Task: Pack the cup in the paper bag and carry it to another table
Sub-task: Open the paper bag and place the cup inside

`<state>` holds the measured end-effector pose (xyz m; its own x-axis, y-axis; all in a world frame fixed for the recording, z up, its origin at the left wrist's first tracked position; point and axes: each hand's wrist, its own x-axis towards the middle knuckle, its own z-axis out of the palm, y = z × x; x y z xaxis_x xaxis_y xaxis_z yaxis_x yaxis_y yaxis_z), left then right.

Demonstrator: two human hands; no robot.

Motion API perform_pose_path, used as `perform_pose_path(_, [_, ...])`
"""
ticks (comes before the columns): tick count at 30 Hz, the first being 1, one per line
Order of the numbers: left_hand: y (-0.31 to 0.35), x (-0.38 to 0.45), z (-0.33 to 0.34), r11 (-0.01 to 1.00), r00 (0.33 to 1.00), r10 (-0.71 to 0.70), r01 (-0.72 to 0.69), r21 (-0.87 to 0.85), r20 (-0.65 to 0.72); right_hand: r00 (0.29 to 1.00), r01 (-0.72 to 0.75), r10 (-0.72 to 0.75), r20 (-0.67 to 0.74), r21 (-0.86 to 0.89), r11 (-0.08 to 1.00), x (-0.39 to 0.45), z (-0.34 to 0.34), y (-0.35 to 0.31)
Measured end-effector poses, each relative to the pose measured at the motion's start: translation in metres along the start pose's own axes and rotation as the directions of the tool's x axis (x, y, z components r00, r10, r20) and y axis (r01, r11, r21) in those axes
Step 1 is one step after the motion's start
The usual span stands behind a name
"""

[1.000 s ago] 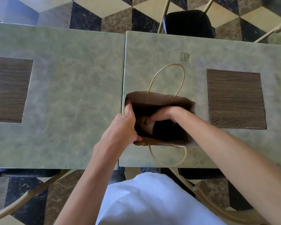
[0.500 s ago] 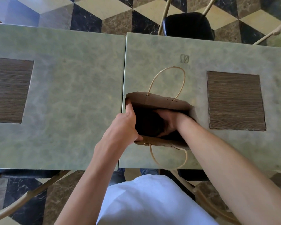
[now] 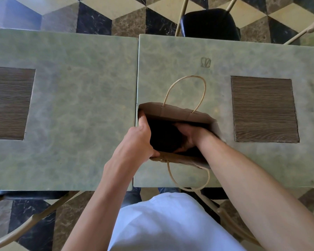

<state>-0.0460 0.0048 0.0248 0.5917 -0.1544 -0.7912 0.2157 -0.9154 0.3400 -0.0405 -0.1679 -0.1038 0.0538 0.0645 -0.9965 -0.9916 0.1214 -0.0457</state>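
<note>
right hand [image 3: 190, 136] inside paper bag [image 3: 178, 113], cup unseen

Two green marbled benches butt edge to edge: left bench [image 3: 71, 109], right bench [image 3: 252, 57], seam just left of the hands. Each has a dark wood-grain inset: one [image 3: 9, 103] far left, one [image 3: 264, 109] right of the hands. Small logo [image 3: 205, 62] beyond them. Floor [image 3: 127, 15]: cube-pattern tiles, black, brown, cream. Black-seated chair [image 3: 209, 22] at far side. Soft, even light.
</note>
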Motion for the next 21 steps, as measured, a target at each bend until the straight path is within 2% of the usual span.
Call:
perform_pose_path(8, [0.000, -0.001, 0.002, 1.000, 1.000, -0.023, 0.022, 0.005, 0.017, 0.991, -0.022, 0.024, 0.134, -0.012, 1.000, -0.005, -0.006, -0.001])
perform_pose_path(21, [-0.004, -0.001, 0.003, 0.999, 1.000, -0.005, 0.006, 0.031, -0.017, 0.998, 0.033, -0.034, 0.050, 0.032, 0.999, -0.034, -0.014, 0.003])
